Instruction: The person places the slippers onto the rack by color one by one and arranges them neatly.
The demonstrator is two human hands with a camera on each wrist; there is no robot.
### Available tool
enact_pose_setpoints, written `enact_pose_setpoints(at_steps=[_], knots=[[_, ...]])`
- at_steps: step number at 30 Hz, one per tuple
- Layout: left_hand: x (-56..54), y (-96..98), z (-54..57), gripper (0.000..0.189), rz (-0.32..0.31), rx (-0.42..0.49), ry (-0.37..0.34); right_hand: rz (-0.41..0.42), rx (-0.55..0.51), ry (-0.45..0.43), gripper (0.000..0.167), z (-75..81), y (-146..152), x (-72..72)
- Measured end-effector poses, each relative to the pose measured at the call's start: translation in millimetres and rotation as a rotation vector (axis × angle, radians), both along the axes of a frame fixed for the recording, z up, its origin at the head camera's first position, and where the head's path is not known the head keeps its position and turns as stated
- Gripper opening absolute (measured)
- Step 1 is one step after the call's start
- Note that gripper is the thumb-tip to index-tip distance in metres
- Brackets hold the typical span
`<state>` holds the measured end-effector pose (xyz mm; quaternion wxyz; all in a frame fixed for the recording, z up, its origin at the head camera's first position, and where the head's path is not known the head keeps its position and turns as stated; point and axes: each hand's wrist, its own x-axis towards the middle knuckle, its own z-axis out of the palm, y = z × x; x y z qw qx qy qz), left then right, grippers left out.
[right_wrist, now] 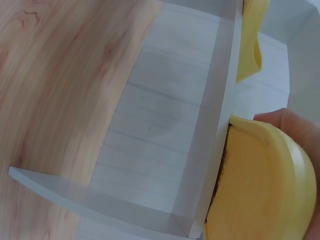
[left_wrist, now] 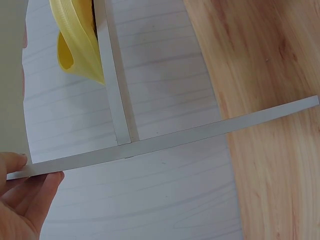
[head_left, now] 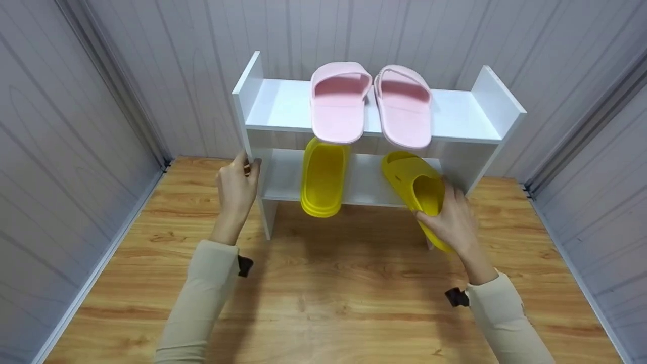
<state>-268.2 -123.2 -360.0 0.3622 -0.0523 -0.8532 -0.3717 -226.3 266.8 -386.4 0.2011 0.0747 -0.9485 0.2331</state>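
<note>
A white two-tier shoe rack (head_left: 283,108) stands against the wall. My left hand (head_left: 236,184) pinches the front edge of its left side panel (left_wrist: 175,136), thumb on one face and fingers on the other. My right hand (head_left: 457,220) grips a yellow slipper (head_left: 404,172) near its heel, at the right of the lower shelf. That slipper points inward at a slant, its heel jutting past the shelf front. The other yellow slipper (head_left: 323,179) lies on the lower shelf to the left, toe hidden under the upper shelf.
Two pink slippers (head_left: 338,119) sit side by side on the upper shelf, heels overhanging its front edge. Raised side panels (head_left: 498,98) bound that shelf. Panelled walls (head_left: 65,151) enclose the wood-look floor (head_left: 323,303) on the left, right and back.
</note>
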Motion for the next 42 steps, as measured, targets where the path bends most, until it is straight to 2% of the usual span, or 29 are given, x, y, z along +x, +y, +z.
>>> enact_pose_setpoints(at_steps=[9,16,22,24,27,31,36,42], knots=[[-0.5,0.0,-1.0,0.017,-0.018,0.009,-0.004,0.018,-0.015,0.023,0.078,1.1,-0.1,-1.9],[0.4,0.2,0.1,0.017,-0.004,0.011,-0.018,0.141,-0.015,0.093,0.077,3.6,8.3,4.0],[-0.7,0.1,0.0,0.015,-0.002,0.005,0.011,0.271,-0.144,0.123,0.065,6.1,30.0,17.4],[-1.0,-0.2,-0.6,0.014,-0.002,0.002,0.022,0.308,-0.199,0.106,0.065,5.4,41.3,21.5],[-1.1,-0.5,-1.4,0.013,0.000,-0.004,0.033,0.334,-0.254,0.054,0.069,12.2,49.7,34.1],[-1.4,0.0,-1.6,0.013,-0.004,-0.003,0.041,0.351,-0.263,-0.023,0.076,14.1,58.2,48.8],[-1.0,0.3,-0.8,0.013,-0.010,-0.009,0.033,0.396,-0.277,-0.075,0.078,-4.5,72.8,51.1],[-1.6,-0.2,-1.2,0.014,-0.014,-0.004,0.028,0.400,-0.389,-0.082,0.075,-16.8,71.0,48.5]])
